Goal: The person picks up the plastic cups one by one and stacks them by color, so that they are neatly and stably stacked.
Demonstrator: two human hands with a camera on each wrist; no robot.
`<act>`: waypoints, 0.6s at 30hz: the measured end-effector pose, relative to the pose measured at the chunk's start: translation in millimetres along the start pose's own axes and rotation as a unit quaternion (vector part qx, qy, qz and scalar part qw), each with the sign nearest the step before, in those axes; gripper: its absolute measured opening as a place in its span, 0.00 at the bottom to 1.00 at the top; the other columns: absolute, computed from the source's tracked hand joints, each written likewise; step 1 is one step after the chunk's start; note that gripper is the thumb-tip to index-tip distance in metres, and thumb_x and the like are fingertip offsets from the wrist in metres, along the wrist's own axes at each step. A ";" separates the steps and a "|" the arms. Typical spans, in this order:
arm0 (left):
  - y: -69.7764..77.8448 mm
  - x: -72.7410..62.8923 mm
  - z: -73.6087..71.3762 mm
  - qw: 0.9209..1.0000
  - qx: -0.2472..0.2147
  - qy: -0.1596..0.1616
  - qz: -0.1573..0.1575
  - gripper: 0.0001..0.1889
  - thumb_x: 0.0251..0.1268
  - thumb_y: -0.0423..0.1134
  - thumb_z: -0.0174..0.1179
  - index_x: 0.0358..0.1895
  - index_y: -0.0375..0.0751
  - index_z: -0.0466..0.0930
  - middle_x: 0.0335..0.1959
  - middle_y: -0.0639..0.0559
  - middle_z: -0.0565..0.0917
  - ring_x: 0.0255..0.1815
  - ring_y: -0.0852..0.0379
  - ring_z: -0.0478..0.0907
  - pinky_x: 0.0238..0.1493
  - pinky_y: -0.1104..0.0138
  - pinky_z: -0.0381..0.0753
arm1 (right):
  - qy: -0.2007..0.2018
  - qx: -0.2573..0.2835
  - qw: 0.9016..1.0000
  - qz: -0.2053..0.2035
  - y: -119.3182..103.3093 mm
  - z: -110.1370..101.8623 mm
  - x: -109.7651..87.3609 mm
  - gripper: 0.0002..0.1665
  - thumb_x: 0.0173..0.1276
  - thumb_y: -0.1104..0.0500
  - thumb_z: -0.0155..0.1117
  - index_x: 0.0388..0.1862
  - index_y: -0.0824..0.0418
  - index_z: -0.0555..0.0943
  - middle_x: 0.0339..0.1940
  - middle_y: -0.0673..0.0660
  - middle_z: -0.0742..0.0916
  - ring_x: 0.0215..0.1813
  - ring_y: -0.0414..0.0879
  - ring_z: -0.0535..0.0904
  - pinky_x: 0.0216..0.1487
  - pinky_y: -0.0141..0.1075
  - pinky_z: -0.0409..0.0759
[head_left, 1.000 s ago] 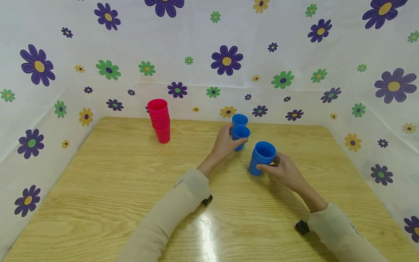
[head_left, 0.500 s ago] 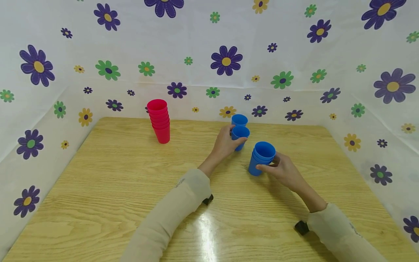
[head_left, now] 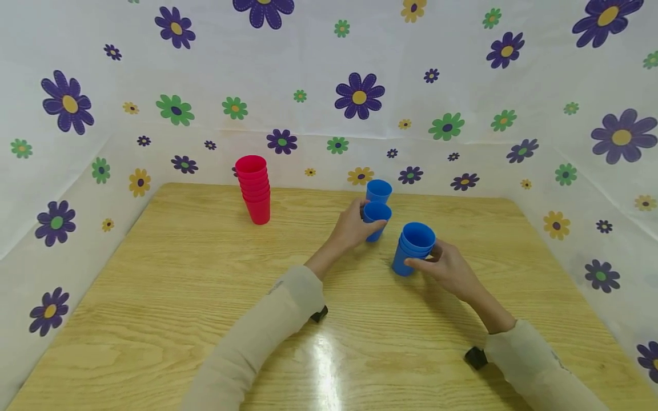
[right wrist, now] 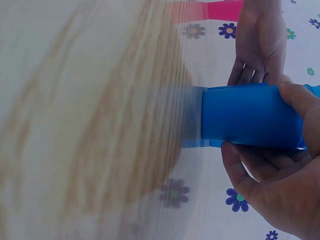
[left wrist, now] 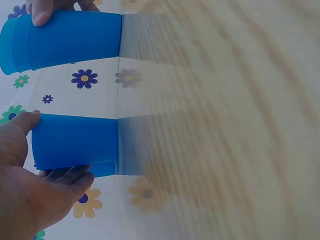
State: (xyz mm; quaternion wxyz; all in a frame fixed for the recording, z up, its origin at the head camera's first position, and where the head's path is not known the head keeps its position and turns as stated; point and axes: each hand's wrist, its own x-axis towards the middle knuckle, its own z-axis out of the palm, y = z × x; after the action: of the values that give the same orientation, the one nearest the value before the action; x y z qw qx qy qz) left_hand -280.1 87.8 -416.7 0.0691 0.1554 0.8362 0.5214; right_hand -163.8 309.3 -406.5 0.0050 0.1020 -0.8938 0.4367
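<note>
My left hand [head_left: 354, 225] holds a single blue cup [head_left: 377, 212] upright, thumb on the near side and fingers round its far left side. Just behind it stands another blue cup [head_left: 378, 190], partly hidden. To the right, a short stack of nested blue cups [head_left: 406, 262] is gripped by my right hand [head_left: 447, 268]. In the left wrist view the held cup [left wrist: 75, 142] and the stack [left wrist: 75, 37] both rest on the tabletop, a gap between them. The right wrist view shows my right thumb and fingers either side of the stack [right wrist: 250, 117].
A tall stack of nested red cups [head_left: 257, 200] stands upright at the back left of the wooden table [head_left: 205, 297]. White cloth walls [head_left: 308, 68] with printed flowers rise behind the table and along both sides.
My left hand has drawn its blue cup slightly nearer, away from the cup behind it. The right hand and its stack stay put. The head view has shifted a little.
</note>
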 end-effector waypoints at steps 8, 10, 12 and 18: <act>0.6 -7.9 -7.1 1.000 -0.004 -0.019 0.014 0.39 0.72 0.47 0.67 0.77 0.33 0.59 0.73 0.35 0.71 0.72 0.40 0.71 0.70 0.50 0.73 | 0.001 0.000 1.000 -0.002 -0.6 -0.6 -0.7 0.35 0.73 0.58 0.70 0.71 0.73 0.70 0.63 0.72 0.82 0.62 0.67 0.80 0.60 0.61 0.80; 0.4 -10.4 -9.2 1.000 -0.005 -0.025 0.017 0.39 0.72 0.46 0.66 0.77 0.33 0.58 0.74 0.35 0.70 0.72 0.40 0.71 0.70 0.50 0.72 | 0.000 -0.002 1.000 -0.002 -0.9 -0.2 -0.6 0.35 0.73 0.57 0.70 0.71 0.73 0.70 0.63 0.72 0.82 0.62 0.67 0.80 0.60 0.61 0.80; -0.1 -12.8 -11.6 0.999 -0.005 -0.032 0.021 0.39 0.73 0.46 0.66 0.78 0.33 0.57 0.74 0.35 0.70 0.73 0.40 0.70 0.70 0.49 0.72 | 0.000 -0.002 1.000 -0.002 -1.2 0.1 -0.3 0.35 0.73 0.57 0.70 0.71 0.74 0.70 0.63 0.72 0.82 0.62 0.68 0.80 0.60 0.61 0.80; -4.6 -20.0 -19.3 0.999 -0.010 -0.042 0.025 0.40 0.73 0.48 0.65 0.79 0.35 0.58 0.74 0.38 0.70 0.72 0.42 0.71 0.69 0.49 0.73 | 0.000 0.000 1.000 -0.006 -0.8 0.8 -0.9 0.35 0.73 0.58 0.70 0.71 0.73 0.70 0.63 0.72 0.82 0.62 0.68 0.80 0.60 0.61 0.80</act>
State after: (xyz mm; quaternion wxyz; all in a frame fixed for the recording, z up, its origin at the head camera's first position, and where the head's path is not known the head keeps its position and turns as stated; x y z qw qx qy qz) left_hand -267.5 62.8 -413.2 0.0925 0.1968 0.8234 0.5241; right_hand -162.7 308.4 -406.5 0.0080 0.1069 -0.8933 0.4365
